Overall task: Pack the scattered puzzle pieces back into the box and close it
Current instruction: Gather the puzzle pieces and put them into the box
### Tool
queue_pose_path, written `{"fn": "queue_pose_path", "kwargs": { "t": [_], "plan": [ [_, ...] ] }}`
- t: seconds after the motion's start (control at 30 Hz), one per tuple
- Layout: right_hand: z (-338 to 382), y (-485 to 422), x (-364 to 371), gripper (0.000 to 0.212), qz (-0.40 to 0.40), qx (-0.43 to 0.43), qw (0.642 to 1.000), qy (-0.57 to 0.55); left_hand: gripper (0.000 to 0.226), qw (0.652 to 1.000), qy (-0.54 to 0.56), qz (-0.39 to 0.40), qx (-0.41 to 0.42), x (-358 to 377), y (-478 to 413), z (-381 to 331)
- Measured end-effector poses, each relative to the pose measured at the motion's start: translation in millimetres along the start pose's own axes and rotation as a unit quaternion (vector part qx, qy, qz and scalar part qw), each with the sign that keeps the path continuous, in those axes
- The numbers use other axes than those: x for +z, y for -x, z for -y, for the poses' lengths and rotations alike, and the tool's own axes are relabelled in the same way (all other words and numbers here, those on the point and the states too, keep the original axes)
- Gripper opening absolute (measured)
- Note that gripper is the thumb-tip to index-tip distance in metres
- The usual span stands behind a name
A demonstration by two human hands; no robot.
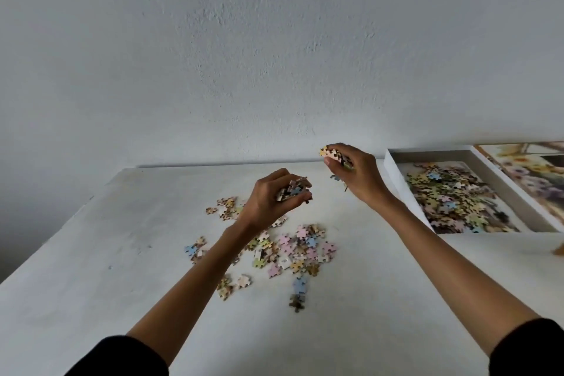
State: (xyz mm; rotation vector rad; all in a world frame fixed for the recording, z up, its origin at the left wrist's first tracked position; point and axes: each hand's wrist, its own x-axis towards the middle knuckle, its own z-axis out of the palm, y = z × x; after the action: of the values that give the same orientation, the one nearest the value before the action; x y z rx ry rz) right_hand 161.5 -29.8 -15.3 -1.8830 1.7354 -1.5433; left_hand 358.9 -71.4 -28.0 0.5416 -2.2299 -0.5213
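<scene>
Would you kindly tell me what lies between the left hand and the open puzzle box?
In the head view, the right hand, gripping puzzle pieces, is between the left hand and the puzzle box.

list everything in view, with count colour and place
loose puzzle pieces: dozens, pastel mixed, scattered mid-table
box: one, white, open, table's far right
pieces in the box: a heap, mixed colours, on its floor
lid: one, flower picture, right of the box, partly out of frame
held pieces: two handfuls, mixed colours, one per hand
table: one, white, under everything
wall: one, pale grey, behind
sleeves: two, black, bottom corners
left hand: one, gripping pieces, above the scatter
right hand: one, gripping pieces, raised left of the box
</scene>
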Motion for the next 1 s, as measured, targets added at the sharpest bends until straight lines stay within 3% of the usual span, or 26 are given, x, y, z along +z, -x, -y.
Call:
{"fn": "queue_pose_path", "kwargs": {
  "t": [0.3, 0.43, 0.63, 0.8, 1.0],
  "plan": [
    [-65.4, -6.1, -131.6, 0.027, -0.043, 0.015, 0.996, 0.076, 0.023, 0.997, 0.065, 0.026, 0.044, 106.3, -92.3, -54.6],
    [-101.7, -7.9, -174.5, 0.027, -0.013, 0.037, 0.994, 0.100, 0.035, 0.995, 0.068, 0.041, 0.065, 160.0, -120.7, -72.4],
    [-151.8, -5.8, -206.4, 0.030, 0.051, 0.078, 0.989, 0.111, 0.032, 0.992, 0.079, 0.081, 0.063, 225.5, -144.0, -83.5],
    [-176.2, 0.0, -205.9, 0.060, 0.097, 0.117, 0.981, 0.118, 0.033, 0.988, 0.039, 0.138, 0.059, 257.6, -149.6, -84.7],
    [-196.6, 2.2, -210.3, 0.023, 0.082, 0.141, 0.977, 0.135, 0.030, 0.976, -0.014, 0.210, 0.062, 267.7, -149.6, -86.9]
  ]
}}
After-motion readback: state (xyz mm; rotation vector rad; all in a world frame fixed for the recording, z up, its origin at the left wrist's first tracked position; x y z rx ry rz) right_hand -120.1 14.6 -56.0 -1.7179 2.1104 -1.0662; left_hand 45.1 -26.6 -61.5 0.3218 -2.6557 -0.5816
